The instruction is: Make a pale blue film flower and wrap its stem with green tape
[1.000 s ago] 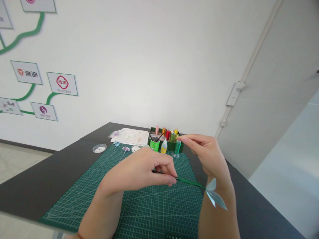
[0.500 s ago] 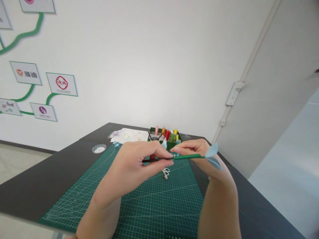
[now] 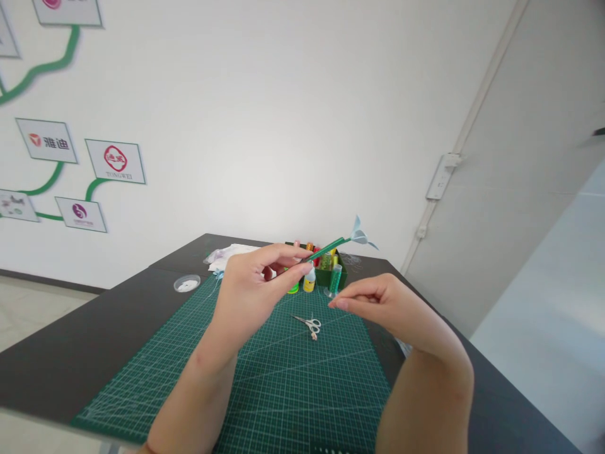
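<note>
My left hand (image 3: 250, 277) pinches a slim green stem (image 3: 325, 250) between thumb and fingertips, its darker lower end partly hidden in the hand. Pale blue petals (image 3: 360, 236) top the stem, tilted up and to the right. My right hand (image 3: 373, 296) is apart from it, lower and to the right, with thumb and fingers pressed together; whatever they pinch is too fine to make out. Small white-handled scissors (image 3: 312, 325) lie below the hands on the green cutting mat (image 3: 302, 391).
Behind the hands stands a dark green box (image 3: 326, 279) of coloured thread spools. A glue bottle (image 3: 309, 281) and a green thread spool (image 3: 335, 278) stand before it. To the left are a clear dish (image 3: 188, 284), white paper (image 3: 227, 258) and a small blue flower (image 3: 218, 275).
The petalled end of the stem has swung up and left, away from my right hand. My right hand has let the stem go and moved lower, bringing the scissors into full view.
</note>
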A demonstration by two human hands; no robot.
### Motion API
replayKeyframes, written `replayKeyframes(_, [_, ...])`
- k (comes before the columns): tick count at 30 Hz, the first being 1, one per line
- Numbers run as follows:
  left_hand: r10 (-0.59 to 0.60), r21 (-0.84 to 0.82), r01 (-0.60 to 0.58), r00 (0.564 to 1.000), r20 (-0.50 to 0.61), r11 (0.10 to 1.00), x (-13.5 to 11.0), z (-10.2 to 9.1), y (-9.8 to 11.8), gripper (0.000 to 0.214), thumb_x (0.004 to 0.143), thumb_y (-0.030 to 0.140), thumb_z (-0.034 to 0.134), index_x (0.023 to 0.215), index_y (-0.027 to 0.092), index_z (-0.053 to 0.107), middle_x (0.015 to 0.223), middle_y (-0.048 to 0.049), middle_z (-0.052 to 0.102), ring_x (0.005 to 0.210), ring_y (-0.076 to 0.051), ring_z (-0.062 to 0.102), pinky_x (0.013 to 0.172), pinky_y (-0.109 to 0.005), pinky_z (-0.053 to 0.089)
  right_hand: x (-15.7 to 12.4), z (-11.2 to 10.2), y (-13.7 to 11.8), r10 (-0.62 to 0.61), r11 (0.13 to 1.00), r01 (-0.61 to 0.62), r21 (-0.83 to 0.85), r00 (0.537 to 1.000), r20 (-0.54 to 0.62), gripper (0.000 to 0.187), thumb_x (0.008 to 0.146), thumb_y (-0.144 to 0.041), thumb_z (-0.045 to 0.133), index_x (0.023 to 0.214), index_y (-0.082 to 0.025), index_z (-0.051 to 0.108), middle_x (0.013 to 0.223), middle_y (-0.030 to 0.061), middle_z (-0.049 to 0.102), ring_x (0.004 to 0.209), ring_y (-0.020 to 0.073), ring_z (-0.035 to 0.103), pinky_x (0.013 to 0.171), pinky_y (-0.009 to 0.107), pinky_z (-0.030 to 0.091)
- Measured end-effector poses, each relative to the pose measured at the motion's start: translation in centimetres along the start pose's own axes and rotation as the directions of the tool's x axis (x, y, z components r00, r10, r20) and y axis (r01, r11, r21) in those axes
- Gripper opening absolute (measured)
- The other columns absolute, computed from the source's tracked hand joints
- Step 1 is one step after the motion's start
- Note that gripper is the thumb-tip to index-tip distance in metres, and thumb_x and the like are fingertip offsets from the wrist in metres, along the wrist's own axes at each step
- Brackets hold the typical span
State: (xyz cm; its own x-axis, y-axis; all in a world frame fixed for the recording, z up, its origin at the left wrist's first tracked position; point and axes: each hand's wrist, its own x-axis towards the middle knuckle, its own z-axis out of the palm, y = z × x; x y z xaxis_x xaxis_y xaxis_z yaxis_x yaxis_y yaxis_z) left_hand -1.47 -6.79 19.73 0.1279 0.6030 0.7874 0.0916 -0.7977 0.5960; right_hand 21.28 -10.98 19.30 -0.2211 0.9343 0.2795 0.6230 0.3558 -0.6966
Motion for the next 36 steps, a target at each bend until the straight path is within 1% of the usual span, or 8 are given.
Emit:
replayKeyframes(4, [-0.042,0.031,0.042,0.999,-0.013,0.999,0.3,0.3,-0.9,0.011,0.083,0.023,0.077,0.092,0.026,0.081,0.075,0.0022,0.077,0.059,-0.008,0.064,0.051,-0.018,0.048,-0.5,-0.7,0.4,0.017,1.0,-0.014,-0.028,0.994,0.112,0.031,0.087,-0.047,0.069,0.081,-0.02,0.083,0.056,-0.0005,0.06,0.052,0.0095,0.035,0.048,0.025,0.026])
replayKeyframes(9, [-0.073,0.145,0.059,0.993,0.088,0.988,0.8,0.9,-1.6,0.012,0.085,0.028,0.074,0.095,0.026,0.08,0.079,0.0019,0.079,0.065,-0.011,0.067,0.059,-0.023,0.049,-1.5,-1.4,0.6,-0.179,0.983,0.167,0.077,0.965,0.19,0.03,0.088,-0.044,0.07,0.085,-0.018,0.085,0.059,0.004,0.068,0.049,0.0089,0.037,0.044,0.024,0.026])
replayKeyframes(15, [-0.138,0.166,0.093,0.949,0.283,0.982,0.8,1.2,-1.7,0.011,0.088,0.03,0.07,0.092,0.025,0.078,0.084,0.0022,0.08,0.069,-0.012,0.069,0.063,-0.024,0.049,-2.3,-1.9,0.6,-0.467,0.877,0.436,0.204,0.872,0.145,0.014,0.088,-0.027,0.075,0.09,-0.017,0.085,0.063,0.0064,0.075,0.049,0.0085,0.054,0.044,0.02,0.034])
replayKeyframes(20, [-0.159,0.213,0.078,0.905,0.394,0.974,0.4,0.9,-1.4,0.009,0.088,0.029,0.069,0.087,0.023,0.076,0.082,0.0025,0.077,0.071,-0.012,0.068,0.061,-0.022,0.046,-2.5,-2.1,0.6,-0.573,0.797,0.548,0.252,0.819,0.031,0.015,0.089,-0.031,0.074,0.093,-0.021,0.085,0.059,0.0045,0.073,0.044,0.0074,0.051,0.041,0.019,0.034])
replayKeyframes(26, [-0.144,0.279,-0.021,0.819,0.555,0.96,-0.1,0.8,-0.8,0.009,0.088,0.026,0.069,0.083,0.022,0.075,0.071,0.0038,0.073,0.065,-0.012,0.066,0.059,-0.022,0.042,-3.0,-1.8,0.0,-0.508,0.831,0.507,0.23,0.859,-0.061,0.012,0.088,-0.033,0.075,0.096,-0.032,0.085,0.059,0.002,0.074,0.042,0.0092,0.052,0.041,0.023,0.036])
replayKeyframes(29, [-0.101,0.28,-0.096,0.783,0.614,0.955,-0.4,0.6,-0.4,0.007,0.089,0.026,0.07,0.085,0.022,0.075,0.069,0.0048,0.072,0.062,-0.011,0.063,0.058,-0.021,0.039,-2.8,-1.3,-0.4,-0.461,0.836,0.498,0.23,0.865,-0.198,0.01,0.086,-0.034,0.077,0.092,-0.034,0.085,0.057,0.0013,0.074,0.041,0.0093,0.052,0.039,0.022,0.036])
replayKeyframes(32, [-0.077,0.27,-0.14,0.747,0.66,0.953,-0.7,0.3,0.0,0.005,0.089,0.022,0.071,0.086,0.023,0.075,0.068,0.0062,0.071,0.059,-0.009,0.061,0.056,-0.02,0.036,-2.2,-0.8,-0.4,-0.351,0.872,0.441,0.213,0.866,-0.356,0.009,0.083,-0.03,0.079,0.088,-0.035,0.085,0.072,0.0029,0.08,0.053,0.0138,0.066,0.046,0.022,0.048])
replayKeyframes(36, [-0.048,0.245,-0.181,0.705,0.708,0.952,-1.2,0.1,0.7,0.003,0.087,0.021,0.073,0.086,0.023,0.075,0.073,0.0064,0.074,0.062,-0.01,0.063,0.058,-0.02,0.036,-1.1,-0.2,-0.4,-0.226,0.92,0.332,0.208,0.884,-0.409,0.012,0.082,-0.027,0.079,0.087,-0.035,0.085,0.083,0.0035,0.083,0.074,0.0201,0.076,0.064,0.027,0.059])
